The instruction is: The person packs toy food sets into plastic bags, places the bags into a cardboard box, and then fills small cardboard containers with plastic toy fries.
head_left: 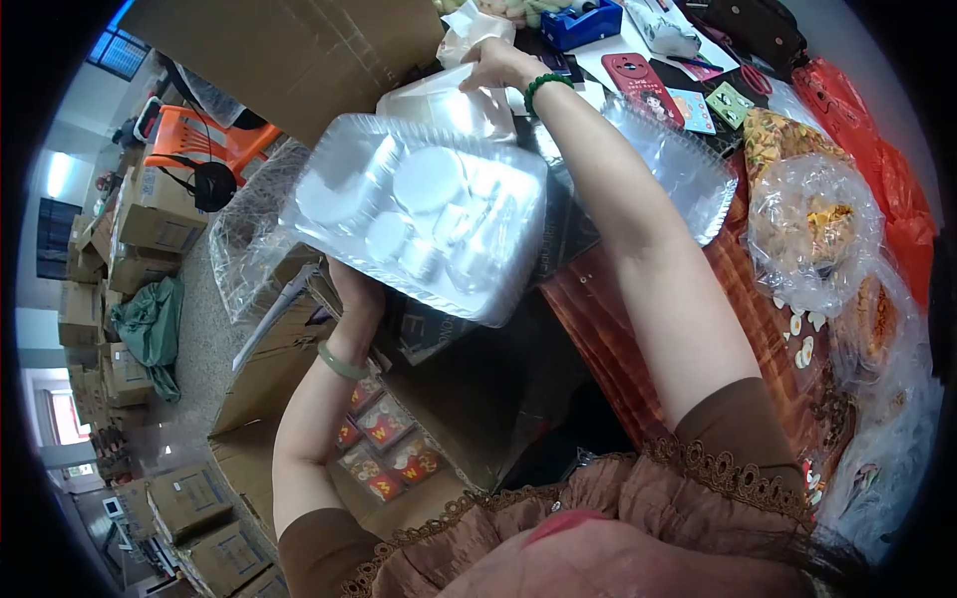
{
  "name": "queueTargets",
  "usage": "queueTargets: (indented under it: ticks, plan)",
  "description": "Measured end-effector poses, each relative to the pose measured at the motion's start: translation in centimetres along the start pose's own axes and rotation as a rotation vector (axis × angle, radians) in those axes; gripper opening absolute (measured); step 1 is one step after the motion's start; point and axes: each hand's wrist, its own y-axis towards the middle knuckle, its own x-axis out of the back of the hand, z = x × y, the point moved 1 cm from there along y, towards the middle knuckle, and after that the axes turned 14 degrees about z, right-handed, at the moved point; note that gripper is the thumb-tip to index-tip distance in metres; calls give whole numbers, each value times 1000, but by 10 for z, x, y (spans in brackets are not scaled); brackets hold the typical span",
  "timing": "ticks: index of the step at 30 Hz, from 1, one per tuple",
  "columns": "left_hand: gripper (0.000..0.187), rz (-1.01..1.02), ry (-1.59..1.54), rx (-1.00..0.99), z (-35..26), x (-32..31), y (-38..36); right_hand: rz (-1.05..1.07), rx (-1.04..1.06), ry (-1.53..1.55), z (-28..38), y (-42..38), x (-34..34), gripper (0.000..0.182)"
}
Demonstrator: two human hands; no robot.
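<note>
A stack of clear plastic trays [429,214] with round and shaped hollows is tilted in front of me. My left hand [354,291] is under its lower left edge, with its fingers mostly hidden behind the trays. At the top, my right hand [498,66] has its fingers bent at a clear plastic piece [439,100] behind the stack, beside crumpled white paper [474,32]. Below my left arm, an open cardboard box [244,453] holds several small red and yellow packs [387,424]. Another clear tray [683,169] lies behind my right forearm.
On the right are a red phone case [638,85], a blue tape dispenser [583,22], bagged food [812,214] and a red plastic bag [867,130]. A cardboard flap [289,60] rises at the upper left. An orange chair [214,140] and stacked cartons [164,209] stand further left.
</note>
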Motion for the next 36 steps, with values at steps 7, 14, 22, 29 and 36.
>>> queueTargets:
  ticks: [7, 14, 22, 29, 36]
  plan:
    - [43, -35, 44, 8, 7, 5, -2, -218, 48, -291, 25, -28, -6, 39]
    - [43, -63, 235, -15, 10, 7, 2, -295, 191, -15, 8, -20, 18, 30]
    - [28, -196, 372, 15, -8, -8, 5, -322, 252, 19, -7, 2, 80, 29]
    - [27, -102, -491, -3, 14, 10, 2, -371, 319, 27, 4, -59, 109, 28]
    - [49, -59, -35, -27, -35, -21, 5, -431, 403, 58, 19, -181, 126, 28]
